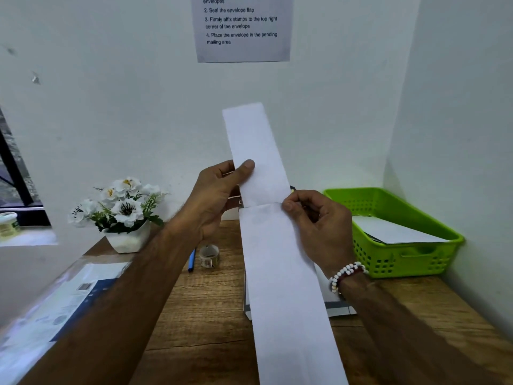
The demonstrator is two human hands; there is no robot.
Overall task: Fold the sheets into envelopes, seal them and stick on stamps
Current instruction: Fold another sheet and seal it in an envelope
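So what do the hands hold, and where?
Both hold the folded sheet. The left hand pinches its left edge above the cross line; the right hand pinches its right edge at that line.

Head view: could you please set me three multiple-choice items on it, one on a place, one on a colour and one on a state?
1. Where does the flower pot stand?
A. at the far left corner of the table
B. inside a drawer
C. on a chair

2. What colour is the basket?
A. red
B. green
C. grey

3. How is the paper strip just now?
A. lying flat on the wood
B. pinched by the left hand and the right hand
C. crumpled into a ball

Answers: 1 A, it stands on the wood, left of both hands; 2 B, its perforated walls are bright green; 3 B, both hands hold it above the table.
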